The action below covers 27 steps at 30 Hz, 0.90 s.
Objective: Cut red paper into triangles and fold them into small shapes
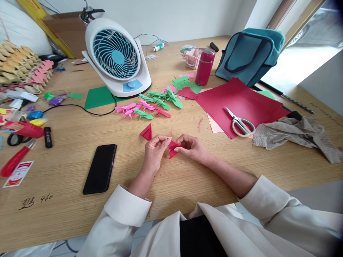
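Between my two hands is a small piece of folded red paper [173,150], roughly triangular. My left hand [155,151] pinches its upper left corner between thumb and fingertips. On its right side, my right hand [193,148] grips the edge with thumb and curled fingers. Just beyond my left hand, a second folded red paper triangle [146,132] lies on the wooden table [134,192]. Farther back sits a cluster of folded paper figures, with pink ones [128,110] at the left and green ones [174,99] at the right.
A white fan [118,53] stands behind the figures. At right, scissors [239,123] lie on large red paper sheets [241,100], beside a crumpled cloth [294,137]. A red flask [205,67] and teal bag [249,57] stand behind. A black phone [100,169] lies left.
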Each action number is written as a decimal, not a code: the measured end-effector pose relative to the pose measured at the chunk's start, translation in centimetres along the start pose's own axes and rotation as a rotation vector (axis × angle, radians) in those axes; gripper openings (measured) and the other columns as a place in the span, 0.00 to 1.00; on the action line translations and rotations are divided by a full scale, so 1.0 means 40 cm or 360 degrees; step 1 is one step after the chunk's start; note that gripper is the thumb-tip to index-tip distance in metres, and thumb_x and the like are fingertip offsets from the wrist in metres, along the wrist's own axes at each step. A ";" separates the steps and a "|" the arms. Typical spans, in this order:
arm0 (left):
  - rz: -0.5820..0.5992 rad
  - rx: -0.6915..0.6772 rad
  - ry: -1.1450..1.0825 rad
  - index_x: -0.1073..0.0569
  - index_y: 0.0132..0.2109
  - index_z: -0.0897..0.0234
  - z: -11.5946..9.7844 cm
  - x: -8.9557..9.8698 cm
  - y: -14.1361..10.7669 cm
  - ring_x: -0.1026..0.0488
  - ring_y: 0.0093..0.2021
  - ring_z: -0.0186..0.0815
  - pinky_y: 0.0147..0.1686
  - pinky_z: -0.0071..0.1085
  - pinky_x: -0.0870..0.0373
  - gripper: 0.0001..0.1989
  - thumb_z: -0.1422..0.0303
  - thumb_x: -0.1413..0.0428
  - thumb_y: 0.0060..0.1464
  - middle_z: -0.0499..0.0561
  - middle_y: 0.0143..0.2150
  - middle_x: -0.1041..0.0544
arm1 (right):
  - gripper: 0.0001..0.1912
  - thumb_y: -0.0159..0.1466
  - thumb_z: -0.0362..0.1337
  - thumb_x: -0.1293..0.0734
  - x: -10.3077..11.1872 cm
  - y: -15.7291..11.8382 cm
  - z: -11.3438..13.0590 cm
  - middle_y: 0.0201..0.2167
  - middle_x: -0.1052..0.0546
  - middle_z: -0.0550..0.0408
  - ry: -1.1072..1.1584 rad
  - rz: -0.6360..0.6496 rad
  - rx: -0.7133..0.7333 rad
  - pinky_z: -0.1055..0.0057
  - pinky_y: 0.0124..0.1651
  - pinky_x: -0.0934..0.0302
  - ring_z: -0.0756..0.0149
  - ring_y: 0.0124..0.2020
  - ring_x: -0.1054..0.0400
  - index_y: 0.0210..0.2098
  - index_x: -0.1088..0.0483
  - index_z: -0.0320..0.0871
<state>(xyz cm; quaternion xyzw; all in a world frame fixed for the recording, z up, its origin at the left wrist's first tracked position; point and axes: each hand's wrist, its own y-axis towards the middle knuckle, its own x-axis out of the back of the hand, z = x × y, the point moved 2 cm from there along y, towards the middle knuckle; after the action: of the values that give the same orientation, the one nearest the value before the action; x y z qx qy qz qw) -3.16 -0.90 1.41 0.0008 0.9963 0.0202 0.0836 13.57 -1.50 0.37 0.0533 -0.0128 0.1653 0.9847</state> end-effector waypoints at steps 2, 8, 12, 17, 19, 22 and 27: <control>-0.0033 0.0049 -0.0117 0.22 0.31 0.62 -0.001 0.002 0.003 0.27 0.34 0.29 0.39 0.26 0.31 0.12 0.60 0.32 0.44 0.46 0.32 0.21 | 0.21 0.58 0.53 0.27 0.001 0.000 0.000 0.27 0.29 0.58 -0.0025 -0.0005 0.0005 0.72 0.30 0.44 0.71 0.26 0.40 0.35 0.29 0.41; -0.0023 0.0156 -0.0229 0.24 0.30 0.62 -0.006 -0.004 0.000 0.28 0.33 0.29 0.38 0.28 0.31 0.14 0.59 0.31 0.41 0.45 0.31 0.23 | 0.21 0.60 0.54 0.28 0.007 0.004 -0.011 0.28 0.29 0.57 -0.0016 -0.0090 0.0047 0.71 0.33 0.42 0.70 0.28 0.38 0.34 0.29 0.41; -0.0036 0.0191 -0.0289 0.24 0.29 0.62 -0.005 -0.009 -0.003 0.29 0.33 0.29 0.38 0.28 0.31 0.15 0.59 0.30 0.39 0.46 0.31 0.23 | 0.21 0.59 0.54 0.28 0.007 0.008 -0.014 0.28 0.28 0.57 0.0065 -0.0138 0.0064 0.71 0.33 0.41 0.69 0.29 0.37 0.32 0.30 0.41; -0.0015 0.0192 -0.0299 0.24 0.30 0.62 -0.001 -0.009 -0.003 0.31 0.31 0.27 0.37 0.26 0.32 0.13 0.61 0.31 0.42 0.44 0.29 0.25 | 0.20 0.58 0.53 0.27 0.005 0.012 -0.008 0.26 0.28 0.58 0.0184 -0.0181 0.0075 0.71 0.33 0.41 0.70 0.28 0.36 0.30 0.30 0.42; -0.0009 0.0184 -0.0265 0.24 0.31 0.63 0.001 -0.008 -0.003 0.32 0.30 0.27 0.37 0.26 0.33 0.11 0.62 0.32 0.44 0.44 0.29 0.26 | 0.20 0.58 0.53 0.27 0.006 0.013 -0.005 0.26 0.28 0.58 0.0192 -0.0206 0.0073 0.71 0.32 0.41 0.71 0.27 0.37 0.29 0.31 0.42; 0.0007 0.0140 -0.0164 0.24 0.31 0.63 0.002 -0.004 -0.002 0.30 0.32 0.28 0.38 0.27 0.33 0.10 0.62 0.34 0.46 0.45 0.30 0.25 | 0.22 0.57 0.56 0.28 0.008 0.014 -0.002 0.26 0.29 0.57 0.0165 -0.0224 0.0042 0.71 0.32 0.41 0.70 0.27 0.37 0.28 0.31 0.42; 0.0101 -0.0034 0.0129 0.24 0.32 0.63 -0.003 0.010 0.007 0.29 0.33 0.31 0.38 0.27 0.32 0.08 0.63 0.37 0.50 0.46 0.30 0.24 | 0.22 0.59 0.56 0.29 0.011 0.010 0.006 0.25 0.30 0.57 0.0071 -0.0235 0.0087 0.71 0.31 0.42 0.70 0.26 0.38 0.28 0.33 0.43</control>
<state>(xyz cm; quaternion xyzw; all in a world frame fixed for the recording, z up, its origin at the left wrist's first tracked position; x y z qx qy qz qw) -3.59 -0.62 1.48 0.0307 0.9981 0.0336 0.0424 13.87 -1.02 0.65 0.0771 0.0176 0.0936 0.9925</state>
